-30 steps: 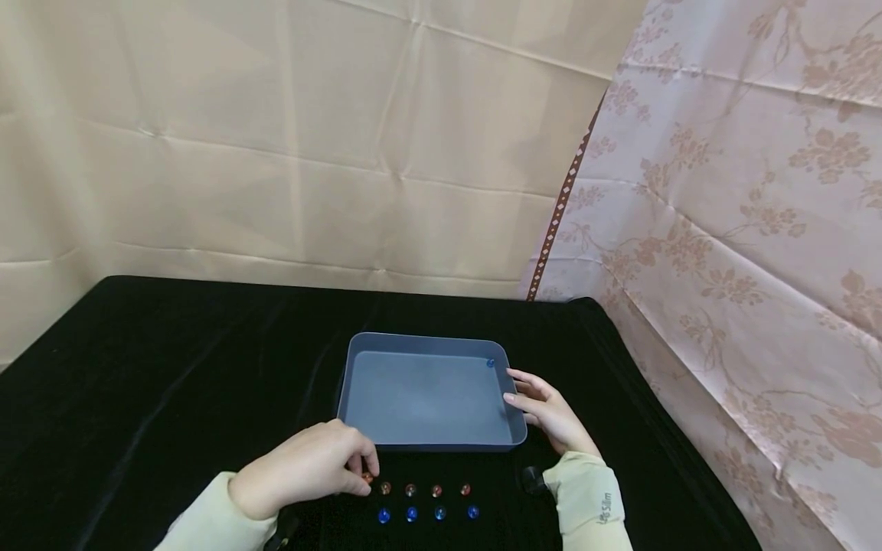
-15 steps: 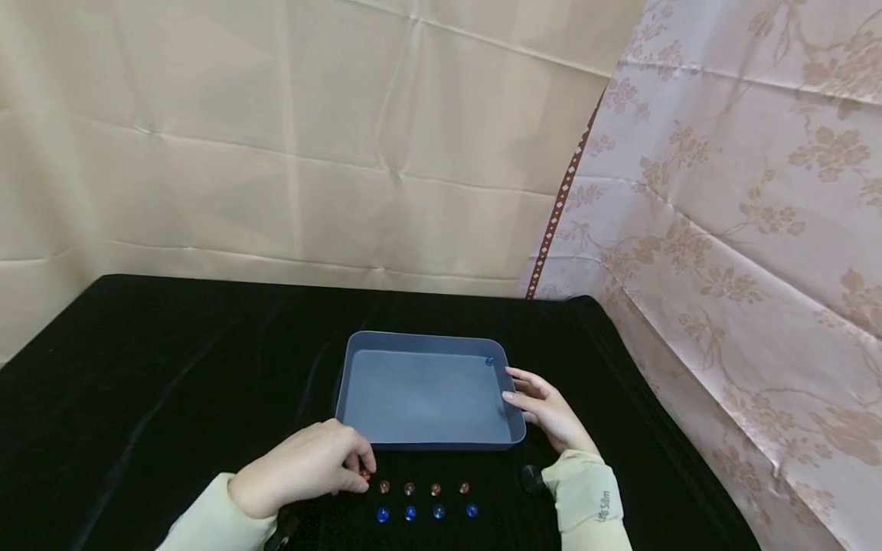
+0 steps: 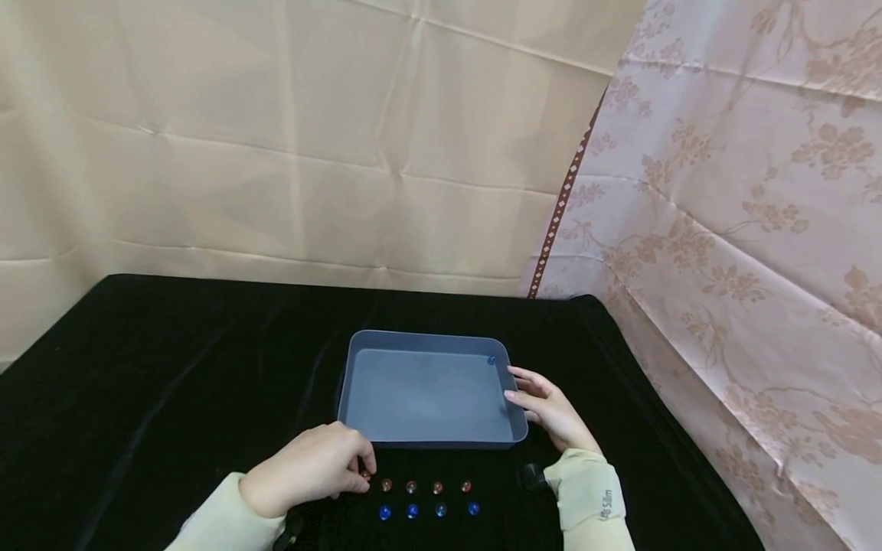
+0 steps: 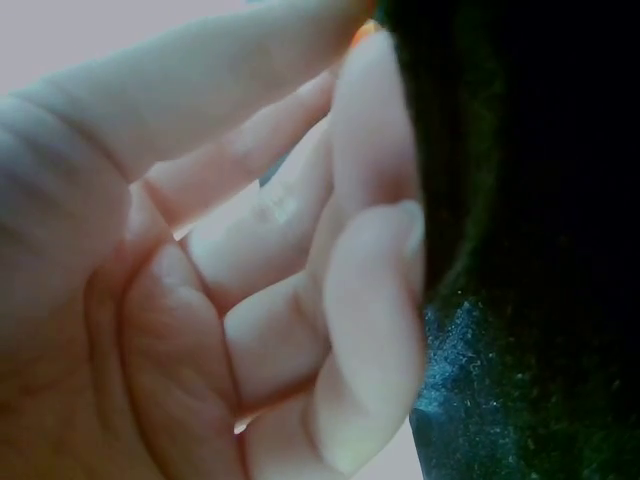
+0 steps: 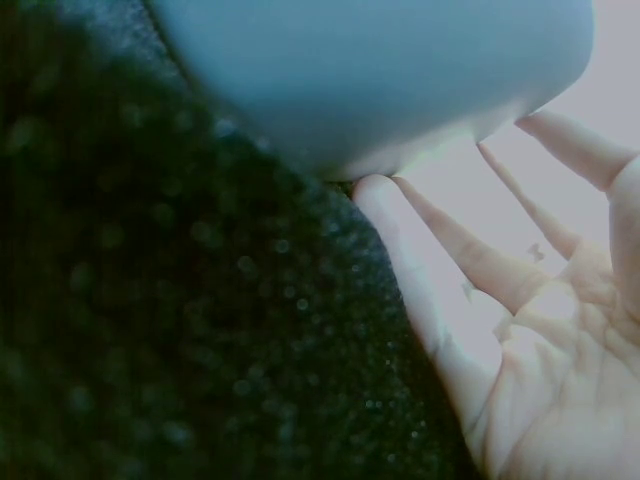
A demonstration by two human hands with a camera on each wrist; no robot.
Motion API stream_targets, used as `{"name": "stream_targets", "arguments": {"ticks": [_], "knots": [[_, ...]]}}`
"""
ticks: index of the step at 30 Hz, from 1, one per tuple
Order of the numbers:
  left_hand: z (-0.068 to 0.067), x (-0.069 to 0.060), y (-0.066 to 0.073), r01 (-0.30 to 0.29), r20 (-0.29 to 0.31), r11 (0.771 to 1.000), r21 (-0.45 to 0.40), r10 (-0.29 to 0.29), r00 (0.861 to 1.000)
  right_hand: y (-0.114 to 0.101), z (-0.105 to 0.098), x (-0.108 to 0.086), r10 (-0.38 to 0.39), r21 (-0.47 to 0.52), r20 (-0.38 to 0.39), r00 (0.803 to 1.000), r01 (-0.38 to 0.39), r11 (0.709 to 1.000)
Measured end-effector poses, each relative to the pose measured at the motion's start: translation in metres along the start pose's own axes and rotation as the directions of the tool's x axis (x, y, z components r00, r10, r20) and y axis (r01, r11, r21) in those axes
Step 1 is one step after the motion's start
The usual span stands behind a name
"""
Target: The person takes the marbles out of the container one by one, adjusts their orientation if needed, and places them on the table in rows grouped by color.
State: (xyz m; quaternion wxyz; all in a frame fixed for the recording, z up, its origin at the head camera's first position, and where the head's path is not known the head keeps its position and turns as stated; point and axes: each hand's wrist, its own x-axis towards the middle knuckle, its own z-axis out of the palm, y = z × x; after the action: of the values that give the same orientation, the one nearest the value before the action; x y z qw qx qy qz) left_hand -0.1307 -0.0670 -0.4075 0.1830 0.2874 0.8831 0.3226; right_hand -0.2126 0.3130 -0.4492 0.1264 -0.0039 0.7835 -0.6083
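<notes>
Beside the near left corner of a blue-grey tray [image 3: 427,390], my left hand [image 3: 313,467] pinches an orange glass marble [image 3: 366,475] between thumb and fingertip. In the left wrist view only a sliver of that marble [image 4: 367,33] shows between the fingertips. To its right, several orange-brown marbles [image 3: 411,487] form a row on the black cloth, with a row of several blue marbles [image 3: 412,511] in front. My right hand [image 3: 551,409] touches the tray's right side, its fingers fairly straight against the outer wall in the right wrist view. One blue marble [image 3: 491,360] lies inside the tray's far right corner.
Black cloth [image 3: 207,367] covers the table. A cream curtain [image 3: 310,153] hangs behind it, and a pink flowered curtain [image 3: 744,199] hangs along the right. A dark wrist device [image 3: 534,477] sits by the right sleeve.
Almost nothing moves. The left hand stays at the left end of the orange row with the marble pinched, and the right hand keeps its place on the tray. The head view shifts very slightly.
</notes>
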Motion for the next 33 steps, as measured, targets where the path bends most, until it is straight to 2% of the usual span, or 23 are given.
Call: {"name": "stream_targets", "arguments": {"ticks": [9,20,33], "knots": [[0.0027,0.0008,-0.0006,0.004,-0.002,1.0,0.013,-0.004,1.0,0.0,-0.0011,0.0002,0.01,0.01,0.009,1.0,-0.01,1.0],[0.0072,0.002,-0.0026,-0.009,-0.051,0.997,0.071,0.012,0.999,0.0003,-0.0006,0.0016,0.016,0.007,-0.003,1.0,-0.016,1.0],[0.0068,0.0017,-0.0028,0.017,-0.041,0.999,0.047,-0.015,0.999,0.0014,-0.001,0.0015,0.009,0.009,0.004,1.0,-0.009,1.0]]}}
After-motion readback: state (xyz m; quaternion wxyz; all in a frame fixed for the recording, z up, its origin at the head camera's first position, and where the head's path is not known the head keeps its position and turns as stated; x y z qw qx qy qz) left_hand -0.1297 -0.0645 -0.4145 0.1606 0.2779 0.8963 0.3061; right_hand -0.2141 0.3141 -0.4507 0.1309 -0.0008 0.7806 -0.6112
